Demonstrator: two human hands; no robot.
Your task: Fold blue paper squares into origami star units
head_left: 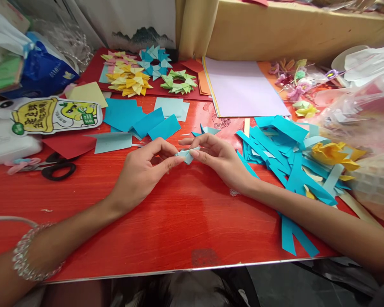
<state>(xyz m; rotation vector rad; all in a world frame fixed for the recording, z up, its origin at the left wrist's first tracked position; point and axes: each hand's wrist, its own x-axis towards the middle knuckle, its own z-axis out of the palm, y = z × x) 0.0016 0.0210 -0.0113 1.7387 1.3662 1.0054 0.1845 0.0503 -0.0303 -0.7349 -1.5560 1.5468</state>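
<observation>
Between both hands, just above the red table, is a small folded piece of light blue paper. My left hand pinches its left end between thumb and forefinger. On its right end, the thumb and fingers of my right hand are closed. Right behind the hands lies a folded blue paper piece, partly hidden by my right fingers. Darker blue paper squares and a creased pale blue sheet lie beyond my left hand.
Black-handled scissors rest at the left, near a yellow-and-white pouch. Blue paper strips are heaped at the right under my forearm. Folded paper rings and a lilac paper stack sit at the back.
</observation>
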